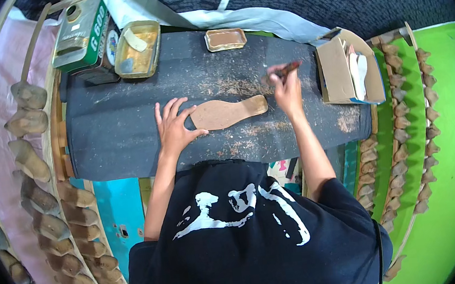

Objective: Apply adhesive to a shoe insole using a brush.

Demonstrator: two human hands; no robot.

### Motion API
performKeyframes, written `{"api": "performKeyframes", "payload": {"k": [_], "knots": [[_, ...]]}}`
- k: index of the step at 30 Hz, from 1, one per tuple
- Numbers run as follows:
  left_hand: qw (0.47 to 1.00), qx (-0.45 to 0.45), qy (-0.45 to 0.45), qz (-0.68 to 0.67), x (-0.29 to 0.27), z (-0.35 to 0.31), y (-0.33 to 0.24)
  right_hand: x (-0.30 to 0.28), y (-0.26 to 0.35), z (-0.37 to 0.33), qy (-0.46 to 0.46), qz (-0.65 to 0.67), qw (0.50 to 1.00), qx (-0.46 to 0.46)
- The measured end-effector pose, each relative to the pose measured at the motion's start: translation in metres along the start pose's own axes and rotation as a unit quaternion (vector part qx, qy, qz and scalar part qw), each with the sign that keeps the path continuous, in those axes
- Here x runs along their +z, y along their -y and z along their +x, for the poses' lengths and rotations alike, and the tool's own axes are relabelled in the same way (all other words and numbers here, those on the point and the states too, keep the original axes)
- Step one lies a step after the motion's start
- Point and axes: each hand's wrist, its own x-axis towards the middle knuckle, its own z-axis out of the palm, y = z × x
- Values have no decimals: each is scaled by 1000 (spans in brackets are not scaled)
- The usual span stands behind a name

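Note:
A tan, shoe-sole-shaped insole point(219, 114) lies flat on the dark, stained table cover point(140, 104), its wide end to the left and its narrow end to the right. My left hand point(175, 128) rests at the wide end with fingers spread, thumb and fingertips touching or nearly touching its edge. Off the narrow end, my right hand point(287, 88) is closed around a short, dark reddish-brown brush-like tool point(289, 69). The tool's tip, toward the left, is blurred. It is held apart from the insole.
At the far left stand a green and silver metal can point(75, 41) and a yellowish tray point(127, 69) with a pale scraper-like piece. Far middle holds a small brown-filled dish point(227, 46). An open cardboard box point(337, 78) with pale sole pieces sits right. Wooden shoe lasts point(50, 224) line both sides.

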Motion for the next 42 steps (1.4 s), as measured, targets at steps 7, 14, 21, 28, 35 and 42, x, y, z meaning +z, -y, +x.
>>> {"api": "performKeyframes", "payload": {"k": [7, 14, 21, 28, 35, 42], "knots": [[1000, 15, -7, 25, 9, 0, -8, 5, -65, -73, -74, -43, 996, 33], [998, 31, -26, 43, 14, 1, -5, 24, -52, -84, -113, -62, 992, 8], [998, 30, -20, 51, 12, 1, -5, 52, -49, -117, -93, -70, 993, 11], [998, 25, -19, 49, 13, -1, -7, 21, -62, -86, -132, -98, 986, 9], [998, 30, -27, 49, 14, 2, -5, 55, -51, -106, -97, -90, 990, -58], [998, 28, -17, 57, 13, 0, -6, 38, -51, -46, -162, -100, 982, -1]]}}
